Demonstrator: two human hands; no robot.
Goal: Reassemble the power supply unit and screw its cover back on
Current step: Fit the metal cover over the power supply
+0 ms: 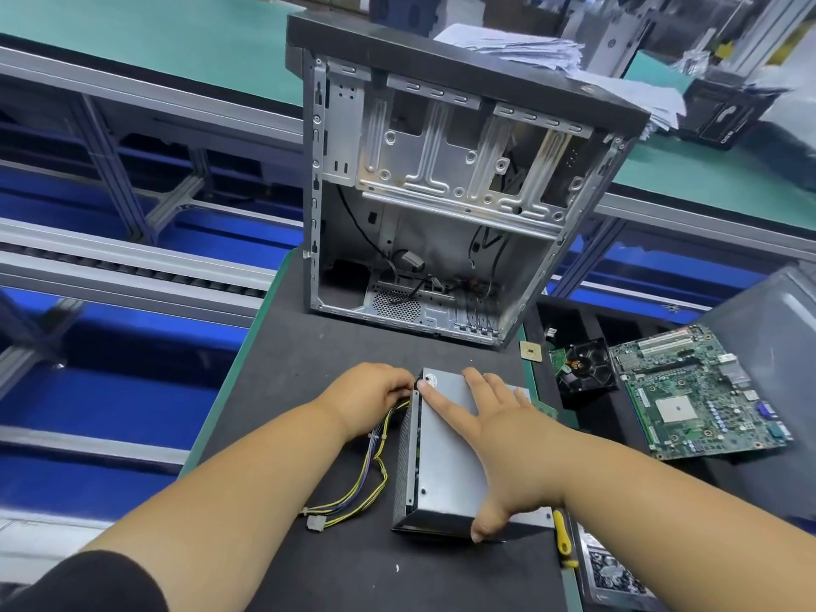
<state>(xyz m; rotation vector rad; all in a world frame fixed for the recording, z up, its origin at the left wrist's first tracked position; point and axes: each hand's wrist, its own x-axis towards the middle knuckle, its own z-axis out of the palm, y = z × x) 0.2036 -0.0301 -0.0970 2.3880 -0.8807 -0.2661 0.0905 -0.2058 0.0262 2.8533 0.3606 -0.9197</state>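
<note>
At six o'clock on the mat, the power supply unit point(446, 461) lies under the flat-spread right hand point(508, 439); at nine, the left hand point(371, 393) pinches its far corner. Rigid, probably heavy: grip the metal sides, not the limp cables point(362, 488). Twelve o'clock: computer case point(441, 192).

We see an open PC case point(446, 205) at back; circuit board point(702, 395) and fan point(585, 366) to the right, w/ a yellow tool point(561, 534) nearer.

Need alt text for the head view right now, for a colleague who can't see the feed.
A person's right hand presses flat on the grey power supply unit on a dark mat, while the left hand grips its far left corner, above the cable bundle. An empty computer case stands behind; a motherboard lies to the right.
</note>
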